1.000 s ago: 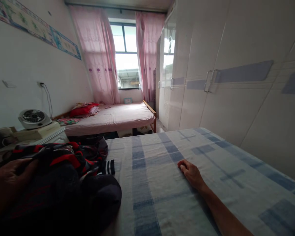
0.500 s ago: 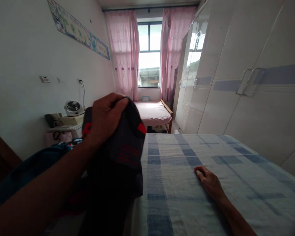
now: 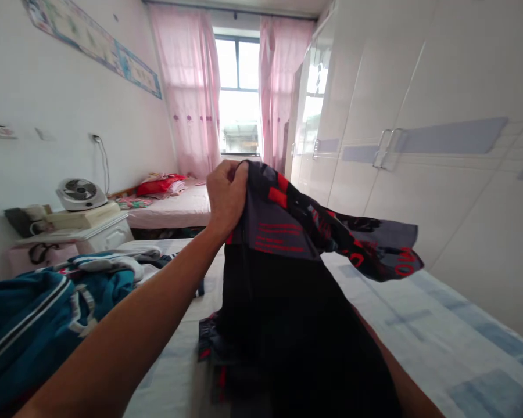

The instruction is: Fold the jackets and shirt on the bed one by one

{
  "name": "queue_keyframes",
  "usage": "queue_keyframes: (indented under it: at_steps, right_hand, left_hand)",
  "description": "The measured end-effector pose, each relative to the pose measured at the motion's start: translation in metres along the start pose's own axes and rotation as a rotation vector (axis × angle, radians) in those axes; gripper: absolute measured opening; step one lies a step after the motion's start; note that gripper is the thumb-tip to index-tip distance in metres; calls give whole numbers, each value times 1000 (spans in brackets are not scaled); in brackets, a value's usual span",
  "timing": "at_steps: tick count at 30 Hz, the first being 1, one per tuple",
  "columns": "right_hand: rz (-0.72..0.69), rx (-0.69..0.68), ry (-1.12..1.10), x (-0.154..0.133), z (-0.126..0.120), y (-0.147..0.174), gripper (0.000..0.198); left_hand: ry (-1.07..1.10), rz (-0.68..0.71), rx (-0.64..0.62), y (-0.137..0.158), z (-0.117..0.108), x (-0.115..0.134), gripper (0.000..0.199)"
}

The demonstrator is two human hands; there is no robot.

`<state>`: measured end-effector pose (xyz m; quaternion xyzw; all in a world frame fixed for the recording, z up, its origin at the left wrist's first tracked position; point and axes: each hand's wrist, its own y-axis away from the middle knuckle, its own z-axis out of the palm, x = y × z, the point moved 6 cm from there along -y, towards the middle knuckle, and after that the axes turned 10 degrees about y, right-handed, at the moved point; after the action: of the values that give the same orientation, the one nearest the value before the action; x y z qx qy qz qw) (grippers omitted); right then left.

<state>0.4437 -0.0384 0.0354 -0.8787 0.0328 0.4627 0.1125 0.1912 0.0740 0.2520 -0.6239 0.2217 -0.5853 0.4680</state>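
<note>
A black and grey long-sleeved top (image 3: 283,290) with red print hangs over the near side of the bed. My left hand (image 3: 227,194) is closed on its upper edge and holds it up in front of me. One patterned sleeve (image 3: 370,247) swings out to the right, somewhat blurred. Behind the black cloth, my right hand is hidden; only part of its forearm shows at the lower right, so I cannot tell how its fingers are.
A checked bedsheet (image 3: 427,302) covers the bed. Teal and grey clothes (image 3: 61,313) lie heaped on the left. Beyond them, a small fan (image 3: 82,193) stands on a white cabinet (image 3: 108,223). White wardrobes (image 3: 457,197) line the right. Another bed (image 3: 178,215) is under the window.
The view has turned right. The black top has moved right and spread out, its sleeve swinging. My right hand, which rested on the sheet, is now behind the cloth.
</note>
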Motion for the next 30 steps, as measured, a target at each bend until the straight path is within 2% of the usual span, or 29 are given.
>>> queue_keyframes:
  at_steps: [2, 4, 7, 9, 10, 11, 12, 14, 15, 16, 20, 21, 23, 26, 28, 30]
  right_hand:
    - [128, 54, -172, 5, -21, 3, 33]
    - [241, 155, -375, 10, -51, 6, 29]
    - [253, 310, -499, 5, -99, 4, 22]
    - [168, 440, -341, -8, -125, -2, 22]
    - [124, 518, -198, -15, -133, -5, 23]
    - [86, 587, -27, -21, -138, -8, 25]
    - [51, 617, 152, -26, -136, -12, 28]
    - [-30, 572, 454, -26, -120, -21, 35]
    - [-75, 544, 554, -22, -108, -23, 38]
    - [-129, 531, 620, -17, -96, -22, 42]
    - [-283, 639, 719, 1, -56, 15, 48]
    - [-300, 635, 725, 5, -47, 26, 47]
    - [-304, 583, 729, 14, -35, 45, 44]
    - [-269, 495, 746, 28, -33, 58, 42]
    - [-236, 466, 757, 32, -41, 55, 42]
    - [-203, 444, 748, 27, -51, 46, 43]
  left_hand:
    - [-82, -51, -86, 18, -12, -13, 19]
    - [-152, -170, -154, 34, -30, -26, 19]
    - [-182, -388, -234, 56, -58, -33, 21]
    - [-183, -473, -271, 72, -73, -25, 24]
    - [-184, -508, -319, 81, -79, -21, 26]
    - [-179, -550, -420, 92, -82, -17, 27]
    - [-166, -594, -559, 104, -83, -14, 28]
    - [-136, -669, -858, 128, -84, -12, 30]
    - [-142, -688, -959, 135, -86, -15, 33]
    - [-171, -689, -989, 137, -90, -21, 37]
    - [-340, -598, -811, 115, -101, -67, 48]
    - [-350, -577, -804, 114, -99, -80, 49]
    - [-314, -620, -882, 124, -90, -106, 49]
    - [-178, -786, -1015, 158, -77, -130, 48]
    - [-89, -855, -1043, 178, -71, -132, 48]
    - [-39, -845, -1053, 189, -66, -125, 45]
